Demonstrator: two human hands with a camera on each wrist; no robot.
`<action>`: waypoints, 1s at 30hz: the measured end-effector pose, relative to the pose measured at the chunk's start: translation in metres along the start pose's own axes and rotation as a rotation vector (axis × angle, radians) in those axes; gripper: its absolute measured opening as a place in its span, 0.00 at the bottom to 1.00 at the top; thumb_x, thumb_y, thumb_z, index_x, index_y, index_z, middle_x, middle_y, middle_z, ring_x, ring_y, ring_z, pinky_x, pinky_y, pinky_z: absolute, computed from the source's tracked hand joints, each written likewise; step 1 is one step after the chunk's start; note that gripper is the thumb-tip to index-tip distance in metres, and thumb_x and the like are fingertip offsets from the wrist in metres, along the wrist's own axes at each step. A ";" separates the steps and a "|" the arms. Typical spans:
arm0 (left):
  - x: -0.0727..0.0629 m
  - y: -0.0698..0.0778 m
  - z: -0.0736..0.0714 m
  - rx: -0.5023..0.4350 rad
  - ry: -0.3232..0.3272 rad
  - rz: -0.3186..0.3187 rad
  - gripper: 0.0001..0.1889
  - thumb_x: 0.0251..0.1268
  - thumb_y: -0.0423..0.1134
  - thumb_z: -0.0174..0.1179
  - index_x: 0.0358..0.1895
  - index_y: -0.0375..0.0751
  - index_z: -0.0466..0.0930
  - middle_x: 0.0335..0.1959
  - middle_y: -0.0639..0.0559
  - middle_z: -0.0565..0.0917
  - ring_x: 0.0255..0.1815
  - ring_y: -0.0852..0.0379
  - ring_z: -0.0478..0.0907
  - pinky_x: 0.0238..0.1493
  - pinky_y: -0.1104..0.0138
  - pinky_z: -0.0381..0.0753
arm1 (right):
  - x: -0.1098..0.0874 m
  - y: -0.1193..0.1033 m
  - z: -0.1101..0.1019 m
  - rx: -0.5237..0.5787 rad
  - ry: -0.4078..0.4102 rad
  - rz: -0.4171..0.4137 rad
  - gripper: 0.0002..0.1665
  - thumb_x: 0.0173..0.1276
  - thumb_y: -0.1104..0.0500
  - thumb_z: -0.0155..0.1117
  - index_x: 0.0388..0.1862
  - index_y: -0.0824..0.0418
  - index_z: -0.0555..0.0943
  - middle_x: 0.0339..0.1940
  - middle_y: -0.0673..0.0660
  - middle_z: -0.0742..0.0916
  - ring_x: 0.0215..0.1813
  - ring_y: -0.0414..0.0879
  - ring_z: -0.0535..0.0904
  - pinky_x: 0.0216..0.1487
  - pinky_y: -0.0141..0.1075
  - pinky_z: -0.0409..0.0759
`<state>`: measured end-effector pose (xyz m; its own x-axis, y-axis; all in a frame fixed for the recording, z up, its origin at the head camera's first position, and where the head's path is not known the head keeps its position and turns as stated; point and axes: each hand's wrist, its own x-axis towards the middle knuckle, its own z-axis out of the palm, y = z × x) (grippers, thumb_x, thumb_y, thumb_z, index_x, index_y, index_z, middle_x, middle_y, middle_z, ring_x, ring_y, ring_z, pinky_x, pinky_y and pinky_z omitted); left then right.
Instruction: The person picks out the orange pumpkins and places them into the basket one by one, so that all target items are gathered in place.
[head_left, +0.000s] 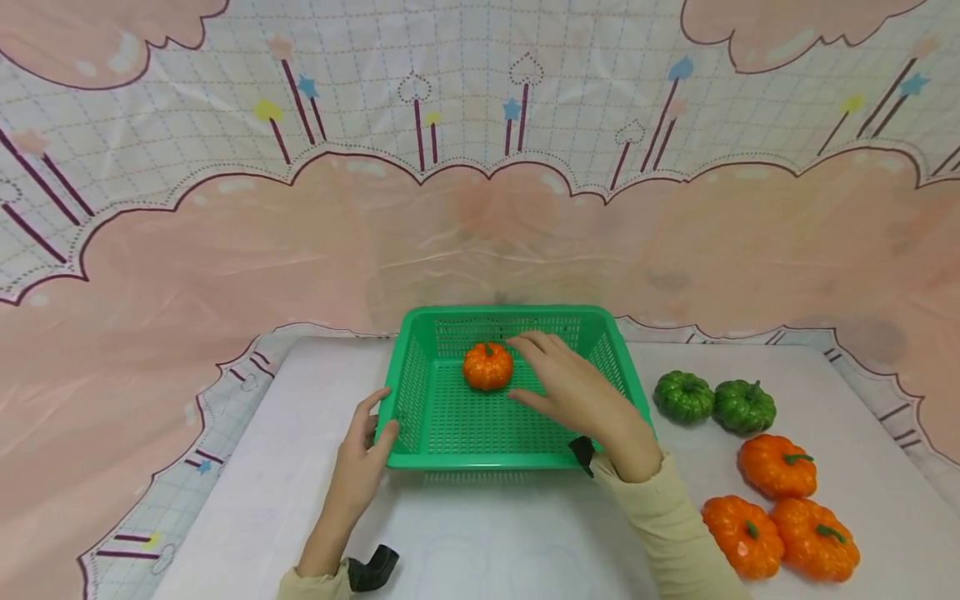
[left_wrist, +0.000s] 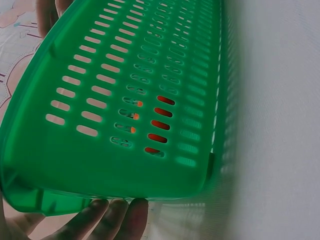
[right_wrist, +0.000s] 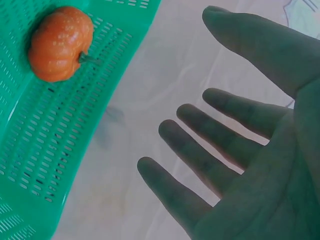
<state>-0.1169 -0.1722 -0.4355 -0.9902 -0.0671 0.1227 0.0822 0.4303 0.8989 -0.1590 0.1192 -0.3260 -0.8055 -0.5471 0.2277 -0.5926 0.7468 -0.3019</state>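
A green plastic basket (head_left: 517, 461) with slotted walls stands in the middle of the white table. Inside it, toward the back, sits a small orange pumpkin (head_left: 488, 367) with a green stem. My left hand (head_left: 358, 467) holds the basket's left side, thumb over the rim; in the left wrist view its fingers (left_wrist: 107, 220) rest against the end wall. Over the right part of the basket hovers my right hand (head_left: 573, 387), fingers spread and nothing in it. The right wrist view shows its bare palm (right_wrist: 265, 185) apart from the pumpkin.
Right of the basket lie two green pumpkins, one nearer (head_left: 683, 397) and one farther right (head_left: 744, 407). Closer to me are three orange pumpkins, the back one (head_left: 777, 467) above a front pair (head_left: 742, 537). A patterned cloth (head_left: 480, 242) hangs behind the table.
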 end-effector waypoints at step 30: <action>-0.002 -0.002 0.000 -0.032 -0.009 -0.004 0.24 0.79 0.45 0.49 0.75 0.58 0.60 0.62 0.35 0.78 0.60 0.41 0.77 0.55 0.47 0.73 | -0.043 0.018 -0.007 -0.057 0.019 0.020 0.38 0.66 0.52 0.72 0.70 0.64 0.69 0.68 0.61 0.75 0.68 0.57 0.72 0.63 0.51 0.74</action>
<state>-0.1147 -0.1723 -0.4374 -0.9915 -0.0609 0.1151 0.0813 0.4009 0.9125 -0.1355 0.1587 -0.3351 -0.8164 -0.5254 0.2398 -0.5751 0.7778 -0.2536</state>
